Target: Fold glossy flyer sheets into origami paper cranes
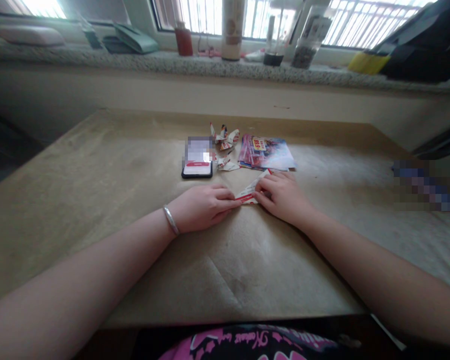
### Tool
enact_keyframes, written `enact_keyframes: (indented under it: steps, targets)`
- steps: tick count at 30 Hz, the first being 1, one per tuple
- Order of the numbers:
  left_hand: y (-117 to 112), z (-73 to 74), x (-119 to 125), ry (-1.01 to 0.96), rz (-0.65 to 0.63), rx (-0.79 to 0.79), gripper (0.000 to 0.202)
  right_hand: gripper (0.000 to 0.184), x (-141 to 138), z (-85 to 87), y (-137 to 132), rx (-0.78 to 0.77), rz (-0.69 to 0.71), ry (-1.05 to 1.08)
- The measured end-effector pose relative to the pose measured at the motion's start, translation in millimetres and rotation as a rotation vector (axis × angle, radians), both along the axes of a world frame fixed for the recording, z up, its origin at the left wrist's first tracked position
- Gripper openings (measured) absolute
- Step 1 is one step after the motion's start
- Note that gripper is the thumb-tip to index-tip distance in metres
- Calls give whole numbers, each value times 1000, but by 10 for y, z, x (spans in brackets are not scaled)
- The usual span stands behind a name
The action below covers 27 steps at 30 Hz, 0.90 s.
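Observation:
A small folded piece of printed paper [248,192], white with red, lies on the brown paper-covered table [108,185]. My left hand [204,206], with a silver bangle on its wrist, presses the paper's left end with its fingers closed together. My right hand [281,196] pinches the paper's right part against the table. Both hands meet at the paper near the middle of the table.
Beyond the hands lie a phone [197,159], folded paper figures [225,138] and a stack of colourful leaflets [265,152]. A stone windowsill [195,64] at the back carries a red cup [183,40], bottles and jars. A blurred object [427,185] sits at the right.

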<state>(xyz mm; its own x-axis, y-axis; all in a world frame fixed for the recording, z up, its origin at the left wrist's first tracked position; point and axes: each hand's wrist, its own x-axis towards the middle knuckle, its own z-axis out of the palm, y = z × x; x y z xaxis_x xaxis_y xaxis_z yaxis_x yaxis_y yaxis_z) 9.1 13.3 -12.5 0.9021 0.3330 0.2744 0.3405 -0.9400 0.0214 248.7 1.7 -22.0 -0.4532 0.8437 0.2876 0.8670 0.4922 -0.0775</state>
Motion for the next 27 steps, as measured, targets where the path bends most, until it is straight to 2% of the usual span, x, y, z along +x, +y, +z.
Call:
enact_keyframes:
  steps: [6, 13, 22, 25, 27]
  targets:
    - [-5, -15, -5, 30, 44, 0, 33, 18, 46, -75, 136, -118, 34, 76]
    - [-41, -20, 44, 38, 72, 64, 32, 13, 33, -101, 165, -119, 22, 115]
    - [-33, -40, 19, 29, 72, 70, 30, 13, 30, -77, 190, -163, 14, 75]
    - [-34, -38, 23, 33, 75, 80, 31, 16, -4, -60, 127, -109, 7, -23]
    - [-37, -34, 28, 28, 74, 82, 31, 21, -47, -45, 51, 32, -24, -139]
